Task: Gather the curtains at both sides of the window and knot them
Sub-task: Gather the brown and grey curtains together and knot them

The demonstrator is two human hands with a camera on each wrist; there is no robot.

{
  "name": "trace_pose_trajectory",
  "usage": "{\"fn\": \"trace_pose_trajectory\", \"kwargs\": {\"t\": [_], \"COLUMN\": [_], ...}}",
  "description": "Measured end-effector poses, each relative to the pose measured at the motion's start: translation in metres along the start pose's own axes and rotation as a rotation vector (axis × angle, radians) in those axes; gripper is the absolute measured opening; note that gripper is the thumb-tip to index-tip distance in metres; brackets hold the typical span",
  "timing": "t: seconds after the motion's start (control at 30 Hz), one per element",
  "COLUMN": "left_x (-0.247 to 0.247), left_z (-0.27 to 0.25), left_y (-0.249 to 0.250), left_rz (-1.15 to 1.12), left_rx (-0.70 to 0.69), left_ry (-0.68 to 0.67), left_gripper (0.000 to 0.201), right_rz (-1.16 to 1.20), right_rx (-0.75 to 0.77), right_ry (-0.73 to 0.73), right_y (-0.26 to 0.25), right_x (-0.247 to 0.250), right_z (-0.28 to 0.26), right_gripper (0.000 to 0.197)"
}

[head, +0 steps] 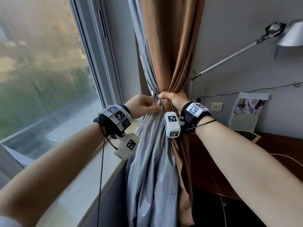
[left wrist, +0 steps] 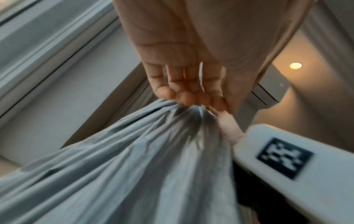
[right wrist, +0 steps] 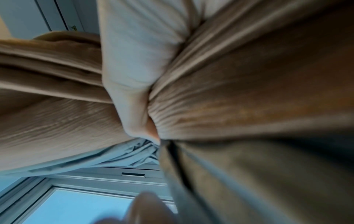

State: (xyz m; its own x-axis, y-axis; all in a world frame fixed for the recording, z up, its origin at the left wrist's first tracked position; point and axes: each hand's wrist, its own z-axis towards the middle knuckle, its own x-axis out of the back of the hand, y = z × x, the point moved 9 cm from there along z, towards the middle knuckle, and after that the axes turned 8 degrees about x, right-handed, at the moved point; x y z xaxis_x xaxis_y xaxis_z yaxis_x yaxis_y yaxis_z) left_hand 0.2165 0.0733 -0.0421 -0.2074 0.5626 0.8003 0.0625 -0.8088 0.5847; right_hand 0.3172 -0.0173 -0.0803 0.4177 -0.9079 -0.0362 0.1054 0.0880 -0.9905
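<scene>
A brown curtain (head: 170, 46) with a grey lining (head: 152, 161) hangs at the right side of the window, gathered into one bundle at waist height. My right hand (head: 172, 99) grips round the bundle at its narrowest point. In the right wrist view my right hand (right wrist: 134, 98) closes on the brown curtain (right wrist: 249, 106), with the grey lining (right wrist: 134, 153) bunched just below it. My left hand (head: 147, 104) pinches the grey folds right beside the right hand. The left wrist view shows my left hand (left wrist: 187, 97) curled onto the grey lining (left wrist: 134, 159). No knot shows.
The window (head: 41, 71) and its pale sill (head: 91, 177) lie to the left. A metal desk lamp arm (head: 229, 58) reaches across the wall on the right. Below it stand a dark wooden desk (head: 270, 149), a wall socket (head: 216, 106) and a propped picture folder (head: 249, 110).
</scene>
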Motion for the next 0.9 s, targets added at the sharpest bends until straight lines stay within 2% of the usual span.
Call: {"fn": "trace_pose_trajectory", "kwargs": {"t": [0.1, 0.2, 0.33, 0.5, 0.6, 0.67, 0.9], "left_x": [-0.036, -0.056, -0.087, -0.089, -0.093, -0.096, -0.092], "left_z": [-0.021, -0.029, -0.046, -0.062, -0.064, -0.062, -0.054], "left_y": [0.013, 0.014, 0.018, 0.041, 0.052, 0.053, 0.051], "left_rz": [0.049, 0.144, 0.307, 0.467, 0.731, 0.848, 0.947], "left_rx": [-0.079, -0.130, -0.206, -0.431, -0.491, -0.501, -0.394], "left_ry": [-0.293, -0.333, -0.424, -0.270, -0.164, -0.129, -0.089], "left_gripper": [0.015, 0.017, 0.027, 0.035, 0.040, 0.043, 0.044], "right_rz": [0.009, 0.017, -0.011, -0.006, -0.006, -0.010, -0.014], "right_rx": [0.005, 0.027, 0.036, 0.041, 0.050, 0.050, 0.066], "right_ry": [0.013, 0.013, -0.018, -0.017, -0.021, -0.019, -0.019], "right_y": [0.002, -0.001, -0.009, -0.010, -0.011, -0.012, -0.013], "right_x": [0.003, 0.006, 0.011, 0.020, 0.021, 0.022, 0.024], "right_z": [0.000, -0.004, -0.015, -0.016, -0.016, -0.017, -0.017], "right_gripper": [0.051, 0.054, 0.027, 0.024, 0.021, 0.021, 0.018]}}
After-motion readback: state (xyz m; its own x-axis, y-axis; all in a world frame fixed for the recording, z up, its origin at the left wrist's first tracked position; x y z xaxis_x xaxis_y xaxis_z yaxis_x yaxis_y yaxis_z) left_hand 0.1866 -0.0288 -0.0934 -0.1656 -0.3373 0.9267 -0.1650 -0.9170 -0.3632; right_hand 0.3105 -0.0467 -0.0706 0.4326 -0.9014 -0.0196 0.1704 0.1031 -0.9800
